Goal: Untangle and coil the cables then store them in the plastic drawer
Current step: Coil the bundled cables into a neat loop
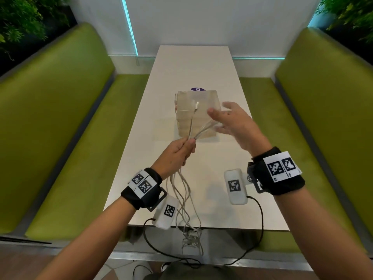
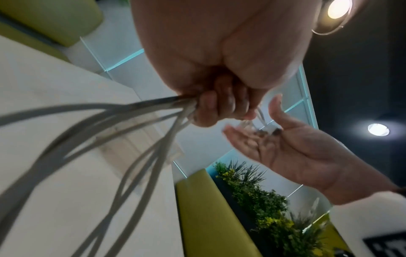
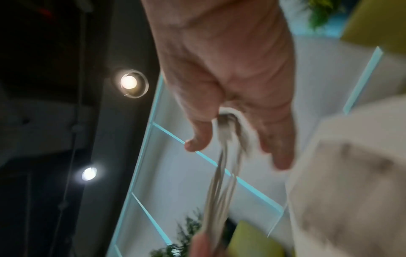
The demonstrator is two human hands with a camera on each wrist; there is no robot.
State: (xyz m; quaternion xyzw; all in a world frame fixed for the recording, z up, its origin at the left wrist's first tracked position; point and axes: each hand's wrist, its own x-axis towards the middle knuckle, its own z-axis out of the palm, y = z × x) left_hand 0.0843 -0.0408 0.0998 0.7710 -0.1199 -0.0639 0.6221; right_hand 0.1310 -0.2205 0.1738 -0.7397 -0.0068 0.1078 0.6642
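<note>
Left hand [image 1: 177,153]: fist gripping cables [image 1: 184,196], trailing over tabletop's [image 1: 201,65] near edge.
Right hand [image 1: 236,126]: fingers spread, loops draped.
Drawer [image 1: 196,113]: mid-tabletop.

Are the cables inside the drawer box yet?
No, still out. The left hand grips the cables, which dangle past the table edge. The plastic drawer box stands behind them.

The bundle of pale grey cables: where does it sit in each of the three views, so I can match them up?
Head: bundle of pale grey cables at centre, gripped by the left hand, tails hanging past the table edge.
Left wrist: fanning from the fist towards lower left.
Right wrist: blurred, looped between thumb and fingers of the right hand, running down.
Shared landmark: the translucent plastic drawer unit.
</note>
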